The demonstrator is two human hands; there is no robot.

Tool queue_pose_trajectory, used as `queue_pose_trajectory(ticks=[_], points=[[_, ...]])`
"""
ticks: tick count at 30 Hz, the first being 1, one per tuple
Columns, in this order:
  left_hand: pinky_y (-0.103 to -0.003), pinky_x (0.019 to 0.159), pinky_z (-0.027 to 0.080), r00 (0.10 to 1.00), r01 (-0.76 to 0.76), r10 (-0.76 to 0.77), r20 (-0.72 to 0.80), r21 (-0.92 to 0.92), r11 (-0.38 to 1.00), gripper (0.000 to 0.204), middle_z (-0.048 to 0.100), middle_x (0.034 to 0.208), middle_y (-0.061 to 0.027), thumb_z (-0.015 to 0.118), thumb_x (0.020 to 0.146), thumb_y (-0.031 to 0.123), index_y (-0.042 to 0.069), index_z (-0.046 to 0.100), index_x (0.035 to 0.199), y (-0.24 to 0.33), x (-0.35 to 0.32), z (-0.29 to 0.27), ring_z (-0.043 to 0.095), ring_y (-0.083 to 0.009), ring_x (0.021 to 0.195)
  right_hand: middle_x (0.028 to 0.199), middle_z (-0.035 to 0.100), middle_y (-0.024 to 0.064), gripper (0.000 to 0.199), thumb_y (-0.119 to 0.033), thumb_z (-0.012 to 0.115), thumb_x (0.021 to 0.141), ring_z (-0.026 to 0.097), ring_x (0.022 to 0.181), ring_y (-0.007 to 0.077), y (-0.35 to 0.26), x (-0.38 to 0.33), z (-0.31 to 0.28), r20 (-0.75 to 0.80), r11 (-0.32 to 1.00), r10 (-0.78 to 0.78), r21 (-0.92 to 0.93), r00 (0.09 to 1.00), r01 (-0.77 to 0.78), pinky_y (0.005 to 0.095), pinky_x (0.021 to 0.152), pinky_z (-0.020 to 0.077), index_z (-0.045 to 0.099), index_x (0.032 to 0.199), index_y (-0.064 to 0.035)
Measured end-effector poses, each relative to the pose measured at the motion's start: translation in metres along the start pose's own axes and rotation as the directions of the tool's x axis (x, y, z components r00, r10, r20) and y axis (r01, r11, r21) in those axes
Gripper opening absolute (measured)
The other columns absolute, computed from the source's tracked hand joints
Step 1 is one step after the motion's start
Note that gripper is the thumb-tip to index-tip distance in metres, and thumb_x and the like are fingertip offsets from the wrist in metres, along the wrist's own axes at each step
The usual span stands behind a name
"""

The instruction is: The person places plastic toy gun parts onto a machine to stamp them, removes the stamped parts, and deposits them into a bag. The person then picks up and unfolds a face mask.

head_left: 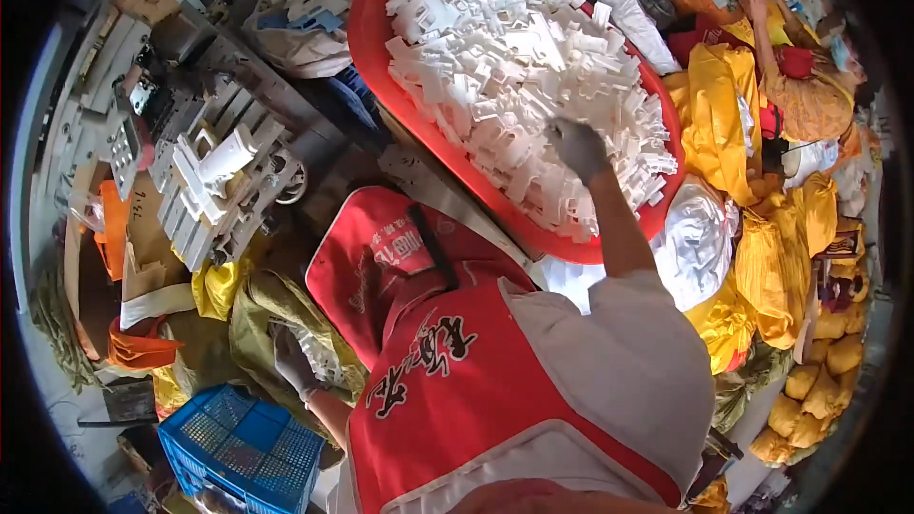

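A big red tub is heaped with white plastic parts, flat and frame-like. Over the right part of the heap is my right hand, in a grey glove, its fingers curled down toward the parts; what they hold, if anything, is hidden. My left hand, also gloved, reaches down at the mouth of an olive sack, fingers stretched out. More white parts show inside that sack, beside the hand.
On the left stands a machine with a slatted metal bed, a white plastic piece on it. A blue crate is at lower left. Yellow sacks and a white sack crowd the right. A co-worker is at upper right.
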State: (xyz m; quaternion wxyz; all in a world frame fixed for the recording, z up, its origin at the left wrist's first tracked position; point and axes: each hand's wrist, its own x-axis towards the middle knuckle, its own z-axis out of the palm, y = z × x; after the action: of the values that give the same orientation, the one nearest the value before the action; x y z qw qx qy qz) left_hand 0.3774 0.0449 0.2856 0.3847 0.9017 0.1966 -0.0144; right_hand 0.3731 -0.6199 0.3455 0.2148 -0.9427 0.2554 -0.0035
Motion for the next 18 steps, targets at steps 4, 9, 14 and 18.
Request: queue_pose_trajectory(ticks=[4,9,14,18], points=[[-0.034,0.091,0.049,0.981,-0.191,0.192,-0.010,0.081,0.978,0.031,0.068,0.114,-0.0133,0.054,0.095,0.018,-0.002,0.065,0.116,0.029,0.001,-0.005,0.064,-0.0233,0.103,0.116,0.063,0.0109,0.030,-0.024,0.053,0.091,0.062,0.104,0.0301,0.019,0.068,-0.005,-0.014,0.905,-0.070,-0.421,0.997,0.057,0.0415,0.087,0.0510,0.060,0.119,-0.0188],[-0.034,0.090,0.049,0.987,-0.150,0.150,-0.059,-0.001,0.989,0.031,0.069,0.112,-0.0134,0.054,0.095,0.018,-0.002,0.065,0.116,0.026,-0.018,-0.011,0.065,-0.0235,0.100,0.134,0.053,0.0057,0.037,-0.019,0.045,0.092,0.058,0.114,0.0268,0.030,0.110,0.010,0.163,0.796,-0.046,-0.591,0.986,0.134,0.0418,0.088,0.0493,0.056,0.127,-0.0257],[-0.030,0.086,0.049,0.996,-0.087,0.088,-0.020,0.046,0.995,0.030,0.069,0.111,-0.0107,0.056,0.095,0.017,-0.003,0.064,0.117,0.019,-0.030,-0.011,0.063,-0.0171,0.098,0.145,0.040,-0.0009,0.038,-0.019,0.045,0.093,0.053,0.121,0.0228,0.056,0.142,0.017,0.305,0.556,-0.283,-0.721,0.909,0.414,0.0381,0.094,0.0455,0.058,0.127,-0.0317],[-0.030,0.086,0.049,0.992,-0.119,0.120,-0.032,0.042,0.992,0.031,0.069,0.111,-0.0106,0.056,0.096,0.018,-0.004,0.065,0.116,0.022,-0.029,-0.013,0.063,-0.0173,0.098,0.137,0.051,0.0041,0.032,-0.019,0.049,0.092,0.053,0.122,0.0254,0.046,0.149,-0.008,0.341,0.690,-0.135,-0.642,0.930,0.335,0.0413,0.095,0.0464,0.062,0.121,-0.0255]])
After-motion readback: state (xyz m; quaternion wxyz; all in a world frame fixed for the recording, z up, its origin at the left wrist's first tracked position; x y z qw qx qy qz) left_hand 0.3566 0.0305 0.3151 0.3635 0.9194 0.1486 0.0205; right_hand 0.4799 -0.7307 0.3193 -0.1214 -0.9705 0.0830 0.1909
